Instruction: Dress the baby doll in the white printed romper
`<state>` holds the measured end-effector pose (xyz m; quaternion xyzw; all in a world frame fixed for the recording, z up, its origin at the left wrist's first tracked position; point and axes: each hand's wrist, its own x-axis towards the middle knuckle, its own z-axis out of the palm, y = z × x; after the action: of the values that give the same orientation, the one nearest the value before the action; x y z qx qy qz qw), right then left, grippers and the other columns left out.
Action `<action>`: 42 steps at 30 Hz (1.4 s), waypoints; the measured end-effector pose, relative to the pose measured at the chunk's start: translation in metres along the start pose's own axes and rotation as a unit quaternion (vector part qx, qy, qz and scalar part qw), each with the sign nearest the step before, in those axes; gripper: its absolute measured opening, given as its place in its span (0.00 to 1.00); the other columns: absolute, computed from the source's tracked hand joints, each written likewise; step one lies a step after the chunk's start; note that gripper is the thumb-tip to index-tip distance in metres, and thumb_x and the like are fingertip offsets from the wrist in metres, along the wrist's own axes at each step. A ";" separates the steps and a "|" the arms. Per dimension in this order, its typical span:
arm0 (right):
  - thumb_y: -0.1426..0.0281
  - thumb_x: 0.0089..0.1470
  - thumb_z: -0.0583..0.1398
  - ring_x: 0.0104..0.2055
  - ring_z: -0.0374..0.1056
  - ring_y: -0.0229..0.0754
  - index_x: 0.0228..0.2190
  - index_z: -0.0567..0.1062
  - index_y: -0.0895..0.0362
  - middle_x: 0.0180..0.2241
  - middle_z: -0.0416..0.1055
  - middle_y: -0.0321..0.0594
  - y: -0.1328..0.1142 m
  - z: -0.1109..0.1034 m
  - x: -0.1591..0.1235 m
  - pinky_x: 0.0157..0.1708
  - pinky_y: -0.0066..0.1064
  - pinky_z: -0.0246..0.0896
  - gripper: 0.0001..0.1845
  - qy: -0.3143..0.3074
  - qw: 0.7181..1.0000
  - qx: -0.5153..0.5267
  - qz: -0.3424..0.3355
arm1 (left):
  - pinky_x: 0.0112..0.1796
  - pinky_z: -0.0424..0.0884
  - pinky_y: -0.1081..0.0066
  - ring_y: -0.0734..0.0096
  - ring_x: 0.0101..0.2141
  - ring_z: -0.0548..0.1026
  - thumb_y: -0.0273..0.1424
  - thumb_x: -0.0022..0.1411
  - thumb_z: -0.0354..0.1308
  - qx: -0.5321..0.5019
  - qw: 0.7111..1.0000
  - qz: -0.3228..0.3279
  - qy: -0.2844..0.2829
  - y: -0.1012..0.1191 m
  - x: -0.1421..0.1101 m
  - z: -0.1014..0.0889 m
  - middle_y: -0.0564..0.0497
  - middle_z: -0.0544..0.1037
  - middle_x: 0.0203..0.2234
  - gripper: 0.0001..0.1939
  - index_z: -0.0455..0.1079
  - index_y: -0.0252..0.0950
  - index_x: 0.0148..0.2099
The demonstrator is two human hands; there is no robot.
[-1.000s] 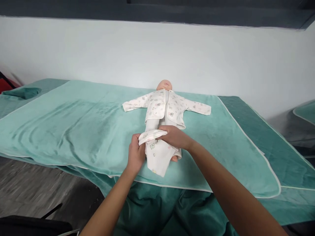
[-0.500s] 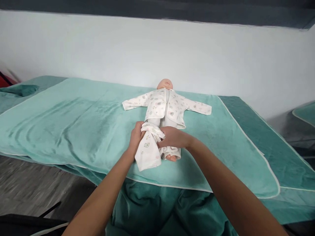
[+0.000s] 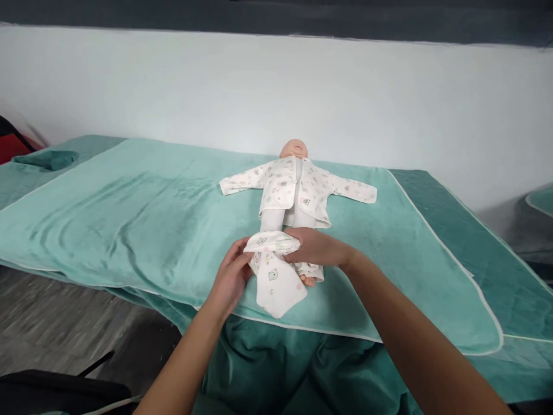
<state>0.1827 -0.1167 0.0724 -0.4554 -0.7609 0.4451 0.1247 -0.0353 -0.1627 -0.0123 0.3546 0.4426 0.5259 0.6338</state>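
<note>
A baby doll (image 3: 294, 151) lies on its back on a light teal towel (image 3: 142, 219), head toward the wall. It wears a white printed jacket (image 3: 294, 189), open down the front, with the sleeves spread out. Both my hands hold a pair of white printed baby trousers (image 3: 275, 271) bunched over the doll's legs. My left hand (image 3: 231, 278) pinches the left side of the waistband. My right hand (image 3: 317, 248) grips the right side, over the doll's knees. One bare doll foot (image 3: 307, 280) pokes out beneath my right hand.
The towel covers a table draped in darker green cloth (image 3: 466, 230), against a white wall. A folded dark green cloth (image 3: 47, 159) lies at the far left. Another towel-covered surface (image 3: 540, 202) shows at the right edge. A dark chair (image 3: 56, 392) sits at lower left.
My hands slid the bunched trousers back down toward the doll's feet after raising them near its thighs. The view shifted slightly.
</note>
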 end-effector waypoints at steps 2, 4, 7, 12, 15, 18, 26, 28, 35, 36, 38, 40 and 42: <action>0.64 0.50 0.67 0.41 0.72 0.47 0.35 0.74 0.54 0.38 0.78 0.38 0.000 0.000 0.000 0.35 0.33 0.61 0.11 -0.005 1.000 -0.003 0.005 | 0.38 0.75 0.68 0.64 0.41 0.78 0.36 0.56 0.64 -0.053 0.997 -0.048 -0.009 -0.002 -0.012 0.000 0.45 0.78 0.49 0.25 0.69 0.39 0.56; 0.65 0.47 0.68 0.39 0.71 0.47 0.32 0.73 0.53 0.36 0.77 0.37 0.000 0.000 0.000 0.34 0.32 0.61 0.11 -0.006 1.000 -0.009 0.009 | 0.37 0.75 0.69 0.64 0.41 0.79 0.35 0.55 0.66 -0.059 0.994 -0.086 -0.018 -0.007 -0.024 0.002 0.44 0.79 0.48 0.27 0.69 0.39 0.57; 0.67 0.47 0.67 0.40 0.71 0.47 0.32 0.73 0.53 0.37 0.77 0.36 0.000 0.001 0.000 0.34 0.32 0.61 0.10 -0.013 1.000 -0.011 0.006 | 0.35 0.74 0.71 0.67 0.39 0.79 0.38 0.57 0.66 -0.053 0.991 -0.120 -0.027 -0.014 -0.038 0.006 0.45 0.80 0.46 0.26 0.71 0.38 0.57; 0.66 0.51 0.64 0.38 0.69 0.45 0.30 0.72 0.54 0.34 0.77 0.36 0.000 0.006 0.000 0.33 0.31 0.58 0.07 0.007 0.999 -0.044 -0.003 | 0.29 0.68 0.74 0.74 0.28 0.74 0.40 0.57 0.66 -0.019 0.995 -0.093 -0.020 -0.017 -0.043 0.015 0.49 0.81 0.37 0.27 0.70 0.37 0.58; 0.64 0.53 0.63 0.34 0.67 0.43 0.26 0.70 0.55 0.30 0.75 0.37 0.000 0.010 0.001 0.31 0.30 0.54 0.09 0.038 0.997 -0.069 0.000 | 0.26 0.64 0.75 0.73 0.28 0.73 0.38 0.59 0.63 0.033 0.997 -0.058 -0.031 -0.013 -0.034 0.018 0.50 0.80 0.36 0.25 0.70 0.38 0.57; 0.63 0.54 0.63 0.34 0.67 0.42 0.27 0.70 0.55 0.31 0.76 0.36 -0.001 0.014 0.003 0.30 0.30 0.52 0.10 0.061 0.994 -0.094 0.007 | 0.30 0.67 0.74 0.69 0.33 0.75 0.38 0.62 0.58 0.096 0.995 0.003 -0.020 -0.010 -0.016 0.015 0.48 0.80 0.39 0.19 0.70 0.37 0.53; 0.67 0.58 0.58 0.29 0.62 0.40 0.24 0.60 0.54 0.27 0.71 0.36 0.004 0.022 0.011 0.30 0.32 0.48 0.13 0.174 0.970 -0.165 0.044 | 0.29 0.64 0.71 0.69 0.27 0.71 0.34 0.63 0.53 0.309 0.940 0.127 0.064 0.010 0.048 0.002 0.53 0.75 0.26 0.04 0.66 0.40 0.37; 0.69 0.58 0.56 0.28 0.60 0.40 0.24 0.58 0.53 0.26 0.69 0.36 0.004 0.024 0.015 0.29 0.33 0.47 0.13 0.202 0.963 -0.169 0.059 | 0.31 0.65 0.71 0.67 0.29 0.73 0.31 0.62 0.52 0.356 0.919 0.155 0.066 0.014 0.060 0.006 0.52 0.77 0.28 0.03 0.66 0.40 0.38; 0.73 0.56 0.54 0.28 0.59 0.42 0.25 0.57 0.52 0.25 0.67 0.36 0.001 0.031 0.019 0.29 0.33 0.47 0.11 0.268 0.953 -0.109 0.086 | 0.32 0.65 0.69 0.66 0.28 0.73 0.38 0.65 0.54 0.364 0.915 0.143 0.103 0.009 0.051 0.005 0.53 0.76 0.27 0.07 0.64 0.40 0.38; 0.74 0.56 0.54 0.28 0.58 0.42 0.26 0.57 0.52 0.25 0.66 0.36 0.001 0.031 0.020 0.29 0.33 0.47 0.11 0.275 0.952 -0.104 0.086 | 0.30 0.65 0.69 0.67 0.24 0.72 0.42 0.66 0.53 0.350 0.923 0.121 0.099 0.008 0.043 0.003 0.54 0.74 0.25 0.11 0.63 0.41 0.37; 0.75 0.56 0.54 0.29 0.59 0.42 0.27 0.57 0.52 0.25 0.66 0.35 0.001 0.033 0.021 0.29 0.33 0.47 0.10 0.289 0.949 -0.098 0.084 | 0.28 0.63 0.69 0.69 0.20 0.69 0.49 0.68 0.49 0.348 0.932 0.080 0.062 0.008 0.025 0.000 0.56 0.71 0.21 0.19 0.63 0.41 0.33; 0.75 0.56 0.54 0.29 0.60 0.43 0.27 0.58 0.52 0.25 0.66 0.36 0.002 0.034 0.022 0.30 0.33 0.48 0.09 0.297 0.947 -0.096 0.080 | 0.29 0.62 0.69 0.68 0.22 0.69 0.53 0.68 0.47 0.387 0.919 0.073 0.016 0.007 0.009 0.000 0.54 0.71 0.21 0.23 0.62 0.40 0.30; 0.74 0.57 0.54 0.29 0.60 0.43 0.27 0.58 0.52 0.26 0.67 0.36 0.003 0.034 0.022 0.30 0.34 0.48 0.09 0.299 0.947 -0.093 0.073 | 0.31 0.62 0.68 0.66 0.26 0.71 0.51 0.70 0.46 0.433 0.897 0.091 -0.011 0.004 0.000 0.003 0.53 0.72 0.23 0.23 0.62 0.40 0.30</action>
<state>0.1517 -0.1176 0.0458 -0.6315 -0.6913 0.2233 0.2708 -0.0345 -0.1617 -0.0073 0.6385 0.5856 0.3337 0.3714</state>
